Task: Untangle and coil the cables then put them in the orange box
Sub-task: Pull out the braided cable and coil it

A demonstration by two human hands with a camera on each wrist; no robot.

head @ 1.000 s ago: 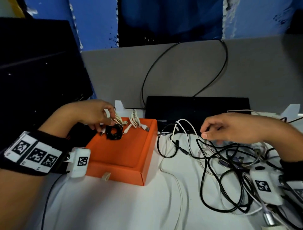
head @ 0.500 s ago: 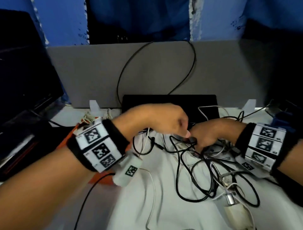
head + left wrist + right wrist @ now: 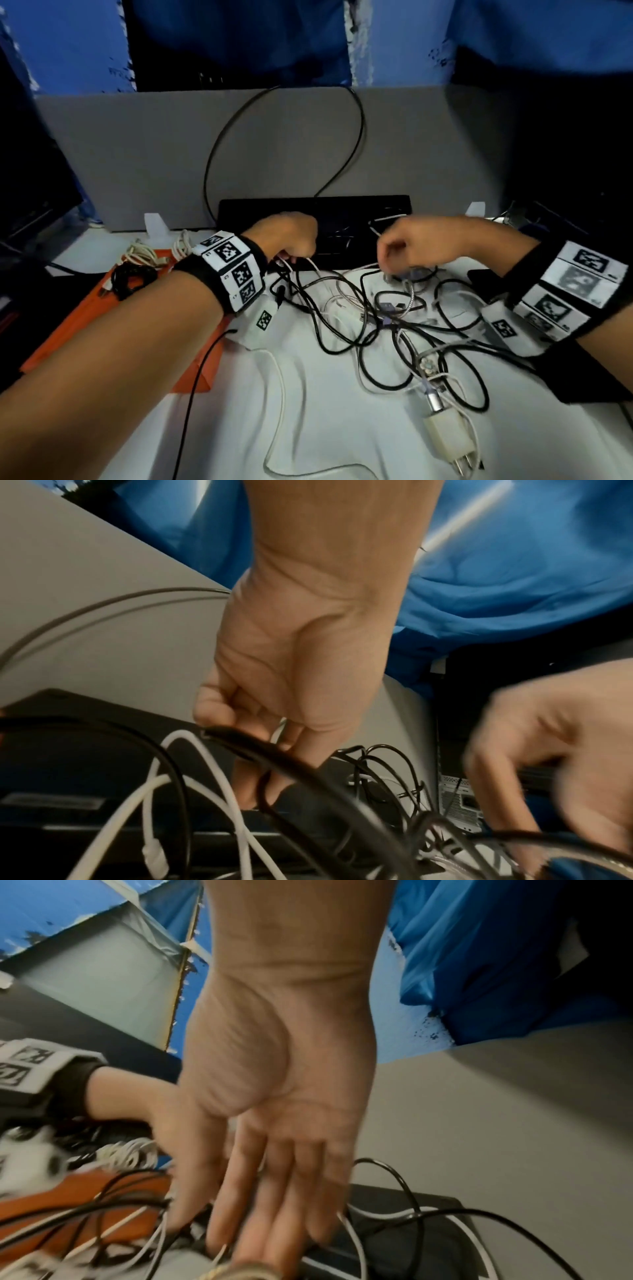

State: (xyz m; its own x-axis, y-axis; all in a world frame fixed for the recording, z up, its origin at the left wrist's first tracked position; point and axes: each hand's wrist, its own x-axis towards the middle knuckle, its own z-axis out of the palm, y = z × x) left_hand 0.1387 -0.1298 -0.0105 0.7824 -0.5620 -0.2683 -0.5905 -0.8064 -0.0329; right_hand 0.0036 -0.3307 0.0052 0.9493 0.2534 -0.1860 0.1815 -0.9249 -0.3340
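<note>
In the head view, a tangle of black and white cables (image 3: pixel 387 318) is spread over the white worktop (image 3: pixel 325 428), right of the orange box (image 3: pixel 102 318). The box lies at the left, partly hidden by the left forearm; a coiled black cable (image 3: pixel 132 275) and coiled white cables (image 3: pixel 144 255) are seen at its far end. The left hand (image 3: pixel 291 236) is placed at the far left edge of the tangle, fingers curled down onto black and white strands. The right hand (image 3: pixel 414 245) is held over the far right part of the tangle, fingers bent downward among the strands; whether anything is gripped cannot be told here. A white charger plug (image 3: pixel 448 442) lies at the near edge of the tangle. A flat black device (image 3: pixel 359 212) is set against the grey partition (image 3: pixel 137 154) behind both hands.

In the left wrist view, the left hand (image 3: pixel 291 685) is seen with fingers curled around a black cable (image 3: pixel 274 753), which is grasped. A white cable (image 3: pixel 205 764) loops below it. The right hand (image 3: pixel 555 756) is blurred at the right.

In the right wrist view, the right hand (image 3: pixel 270 1123) is shown with fingers extended and only slightly bent, reaching into the strands; it is released, with nothing clearly gripped. The orange box (image 3: pixel 78 1194) is visible at lower left, crossed by black strands.
</note>
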